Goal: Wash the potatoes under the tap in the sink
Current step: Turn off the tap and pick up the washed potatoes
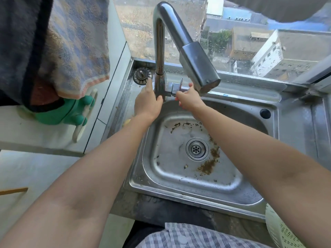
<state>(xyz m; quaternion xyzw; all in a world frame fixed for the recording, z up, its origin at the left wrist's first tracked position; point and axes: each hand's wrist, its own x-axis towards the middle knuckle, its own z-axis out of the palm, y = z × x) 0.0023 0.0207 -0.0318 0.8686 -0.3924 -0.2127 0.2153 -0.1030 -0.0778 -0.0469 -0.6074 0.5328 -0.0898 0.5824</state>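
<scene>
A steel sink [250, 199] lies below me, its basin holding brown dirt specks around the drain [197, 149]. No potatoes show in view. The chrome tap [161, 42] rises at the back, its spout head [198, 68] hanging over the basin with no water running. My left hand [147, 102] grips the base of the tap column, index finger pointing up. My right hand [188, 98] pinches the tap's lever handle [179, 87] on the right of the base.
A sink strainer plug [142, 75] rests on the back left rim. Green rubber gloves [71, 113] and hanging towels [75, 47] are at left over a white counter. A white colander [281, 228] edge shows at bottom right. A window stands behind the sink.
</scene>
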